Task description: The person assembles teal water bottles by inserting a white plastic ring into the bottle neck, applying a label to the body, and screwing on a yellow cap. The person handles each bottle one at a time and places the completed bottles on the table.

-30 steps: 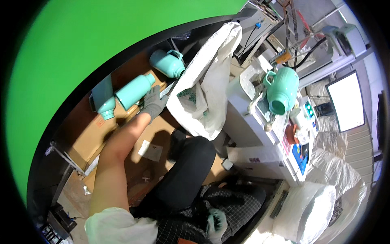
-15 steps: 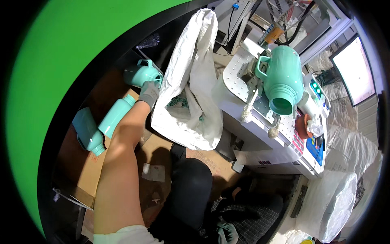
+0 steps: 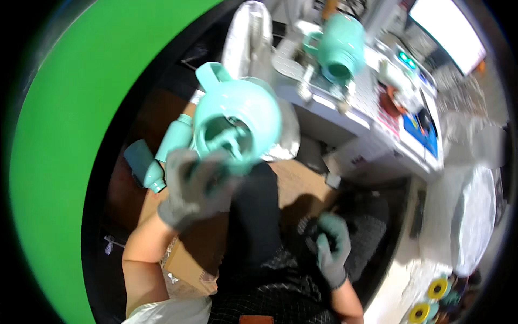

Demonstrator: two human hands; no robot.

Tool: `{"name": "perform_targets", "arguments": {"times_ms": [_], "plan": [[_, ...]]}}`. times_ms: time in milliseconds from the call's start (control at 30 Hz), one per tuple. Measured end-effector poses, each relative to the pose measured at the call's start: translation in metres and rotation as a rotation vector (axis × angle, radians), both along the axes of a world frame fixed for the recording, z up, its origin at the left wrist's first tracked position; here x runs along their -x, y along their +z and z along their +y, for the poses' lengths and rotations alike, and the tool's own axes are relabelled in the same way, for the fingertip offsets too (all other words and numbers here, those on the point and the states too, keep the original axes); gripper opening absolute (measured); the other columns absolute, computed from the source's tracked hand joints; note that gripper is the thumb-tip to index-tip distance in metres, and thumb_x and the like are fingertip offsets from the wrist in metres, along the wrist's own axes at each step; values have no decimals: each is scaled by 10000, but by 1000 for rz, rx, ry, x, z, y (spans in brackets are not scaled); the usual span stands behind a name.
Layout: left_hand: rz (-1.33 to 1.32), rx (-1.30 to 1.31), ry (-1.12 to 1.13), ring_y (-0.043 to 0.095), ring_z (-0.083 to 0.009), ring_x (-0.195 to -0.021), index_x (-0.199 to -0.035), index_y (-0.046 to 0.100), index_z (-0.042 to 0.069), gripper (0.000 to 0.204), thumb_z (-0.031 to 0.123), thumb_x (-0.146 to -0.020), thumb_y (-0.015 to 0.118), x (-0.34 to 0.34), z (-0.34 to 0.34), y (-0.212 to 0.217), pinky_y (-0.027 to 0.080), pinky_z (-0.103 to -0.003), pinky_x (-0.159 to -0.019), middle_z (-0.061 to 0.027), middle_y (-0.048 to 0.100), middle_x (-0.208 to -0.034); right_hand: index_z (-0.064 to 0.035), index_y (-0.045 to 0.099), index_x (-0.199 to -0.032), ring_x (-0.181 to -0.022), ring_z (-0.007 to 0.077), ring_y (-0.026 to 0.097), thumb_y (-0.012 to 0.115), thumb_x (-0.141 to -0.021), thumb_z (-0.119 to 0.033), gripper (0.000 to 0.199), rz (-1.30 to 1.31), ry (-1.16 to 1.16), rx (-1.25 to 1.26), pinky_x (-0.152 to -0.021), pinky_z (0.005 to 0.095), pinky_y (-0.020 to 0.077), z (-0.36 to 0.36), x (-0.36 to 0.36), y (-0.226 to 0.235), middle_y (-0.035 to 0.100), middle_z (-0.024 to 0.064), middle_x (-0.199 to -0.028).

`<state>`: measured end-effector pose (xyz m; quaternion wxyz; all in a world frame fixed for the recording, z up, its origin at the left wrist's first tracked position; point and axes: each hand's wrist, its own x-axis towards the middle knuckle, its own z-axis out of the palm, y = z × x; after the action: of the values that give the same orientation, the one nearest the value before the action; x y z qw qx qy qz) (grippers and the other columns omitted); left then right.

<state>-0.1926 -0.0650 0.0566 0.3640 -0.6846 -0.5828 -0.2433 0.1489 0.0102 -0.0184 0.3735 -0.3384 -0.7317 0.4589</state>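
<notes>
My left hand (image 3: 194, 186), in a grey glove and blurred by motion, grips a mint green jug (image 3: 243, 105) near the rim of its opening. The jug is tilted with its mouth toward me and its loop handle at the upper left. Light green strips show inside the mouth; what they are I cannot make out. My right hand (image 3: 333, 248), gloved too, hovers over my lap, thumb and fingers apart, with nothing visible in it. Two more mint green jugs lie at the left: one upright-sided body (image 3: 175, 137) and one with a handle (image 3: 144, 164).
Another mint green jug (image 3: 341, 48) lies on a perforated metal plate on the white machine (image 3: 345, 116) at the upper right. A white sack (image 3: 248, 38) stands behind the held jug. Cardboard (image 3: 197, 262) covers the floor. A bright screen (image 3: 449, 32) is at the far right.
My left hand has come back from the far left, lifting the jug up in front of me. My right hand has risen from the lower edge. The view has shifted.
</notes>
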Motion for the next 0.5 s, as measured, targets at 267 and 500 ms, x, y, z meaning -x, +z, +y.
{"name": "perform_targets", "arguments": {"times_ms": [267, 500], "plan": [[-383, 335, -943, 677, -245, -733, -1230, 690, 178, 506, 380, -801, 867, -202, 16, -14, 572, -365, -619, -63, 690, -1111, 58, 427, -1530, -1405, 308, 501, 422, -1039, -649, 861, 287, -36, 289, -1200, 428, 359, -27, -62, 34, 492, 212, -1537], [-719, 913, -804, 629, -346, -1198, -1494, 466, 15, 950, 400, -731, 882, -254, 54, -27, 520, -445, -1014, -170, 625, -1302, -15, 621, -1276, -1162, 287, 613, 674, -885, -51, 396, -172, -592, -344, -980, 389, 498, -48, -120, 38, 605, 167, -1324]]}}
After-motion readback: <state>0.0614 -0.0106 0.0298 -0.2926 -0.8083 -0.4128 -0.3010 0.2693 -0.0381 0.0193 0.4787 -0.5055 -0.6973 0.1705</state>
